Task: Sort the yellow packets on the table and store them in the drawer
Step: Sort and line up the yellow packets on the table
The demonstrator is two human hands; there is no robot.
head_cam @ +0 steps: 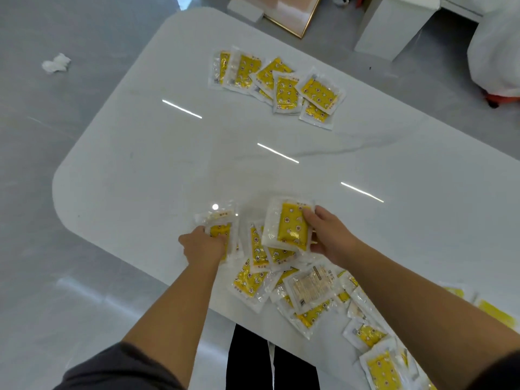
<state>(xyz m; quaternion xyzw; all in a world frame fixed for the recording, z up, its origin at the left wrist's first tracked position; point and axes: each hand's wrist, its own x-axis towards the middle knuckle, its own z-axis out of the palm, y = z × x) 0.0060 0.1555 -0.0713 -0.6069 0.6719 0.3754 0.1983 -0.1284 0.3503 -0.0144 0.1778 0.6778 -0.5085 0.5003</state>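
Yellow packets in clear wrappers lie scattered along the near edge of the white table (168, 153). My right hand (330, 235) grips a small stack of packets (287, 225) held just above the pile. My left hand (204, 244) holds another packet (221, 225) at the left end of the pile. One packet (311, 285) lies back side up, showing printed text. A second group of several packets (278, 83) lies spread at the far side of the table. No drawer is in view.
A crumpled white tissue (56, 63) lies on the grey floor at the far left. A gold-framed panel (289, 12) and white furniture (394, 26) stand beyond the table. More packets (382, 370) trail toward the near right corner.
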